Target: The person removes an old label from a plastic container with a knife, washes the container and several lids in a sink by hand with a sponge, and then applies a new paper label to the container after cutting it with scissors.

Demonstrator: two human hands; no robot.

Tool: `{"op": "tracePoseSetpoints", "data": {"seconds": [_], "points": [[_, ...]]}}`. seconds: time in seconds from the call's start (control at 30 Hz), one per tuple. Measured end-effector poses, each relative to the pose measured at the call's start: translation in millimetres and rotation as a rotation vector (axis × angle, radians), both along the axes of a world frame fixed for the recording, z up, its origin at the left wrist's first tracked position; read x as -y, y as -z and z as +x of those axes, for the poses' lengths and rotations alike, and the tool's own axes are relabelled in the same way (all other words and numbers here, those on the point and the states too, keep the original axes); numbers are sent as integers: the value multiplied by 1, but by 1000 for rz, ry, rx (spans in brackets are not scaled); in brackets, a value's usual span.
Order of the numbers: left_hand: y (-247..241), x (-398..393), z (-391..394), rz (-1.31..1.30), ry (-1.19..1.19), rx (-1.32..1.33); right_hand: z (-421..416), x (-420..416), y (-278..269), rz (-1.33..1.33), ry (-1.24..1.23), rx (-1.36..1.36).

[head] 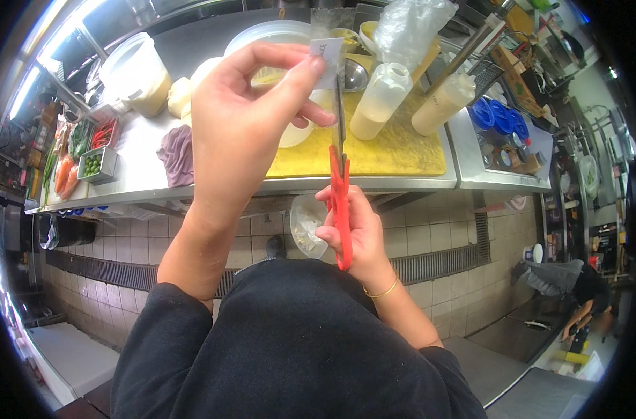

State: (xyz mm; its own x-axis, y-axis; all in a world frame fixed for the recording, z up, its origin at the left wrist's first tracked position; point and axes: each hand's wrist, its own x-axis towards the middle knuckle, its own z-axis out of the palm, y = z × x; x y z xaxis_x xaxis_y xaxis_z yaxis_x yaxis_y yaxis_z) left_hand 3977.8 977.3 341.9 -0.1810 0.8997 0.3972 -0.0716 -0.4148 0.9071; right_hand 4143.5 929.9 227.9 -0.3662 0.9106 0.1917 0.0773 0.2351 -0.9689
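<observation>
Between thumb and fingers, my left hand (pixel 255 99) pinches a small white paper label (pixel 326 55) that bears handwriting. A strip of clear tape (pixel 332 23) seems to run along the label's upper and right side. My right hand (pixel 360 225) grips red-handled scissors (pixel 340 204), whose blades point away from me and meet the label's right edge. Behind them, on a yellow cutting board (pixel 402 157), stand two plastic squeeze bottles, one half-filled (pixel 378 105) and one fuller (pixel 441 107), both with pale sauce and uncapped. A white container (pixel 294 137) is partly hidden behind my left hand.
A crumpled mauve cloth (pixel 176 154) lies at the steel counter's front edge. Left are a large plastic tub (pixel 137 78), limes (pixel 93 165), red chillies (pixel 104 133) and carrots (pixel 65 173). Below the counter is a clear bin (pixel 305 230). Another person (pixel 574 283) bends at far right.
</observation>
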Motion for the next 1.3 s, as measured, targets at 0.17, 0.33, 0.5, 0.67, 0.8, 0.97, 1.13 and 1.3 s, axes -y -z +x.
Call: {"op": "tracePoseSetpoints", "data": {"seconds": [0.17, 0.33, 0.5, 0.67, 0.8, 0.97, 1.13, 1.3], "points": [[0, -1, 2, -7, -1, -5, -1, 0, 2, -2, 10, -13], [3, -2, 3, -61, 55, 74, -1, 0, -5, -9, -38, -62], [2, -1, 5, -88, 97, 70, 1, -1, -4, 27, -37, -76], [5, 5, 11, -114, 137, 75, 2, -1, -5, 15, -19, -98], [9, 8, 17, -123, 162, 106, 1, -1, 0, -19, 22, -160], [13, 10, 19, -128, 178, 145, 3, 0, -3, -29, 25, -122], [15, 10, 21, -126, 184, 164, 3, 1, -3, -30, 30, -122], [15, 10, 21, -133, 191, 161, 4, 1, 2, -21, 45, -134]]}}
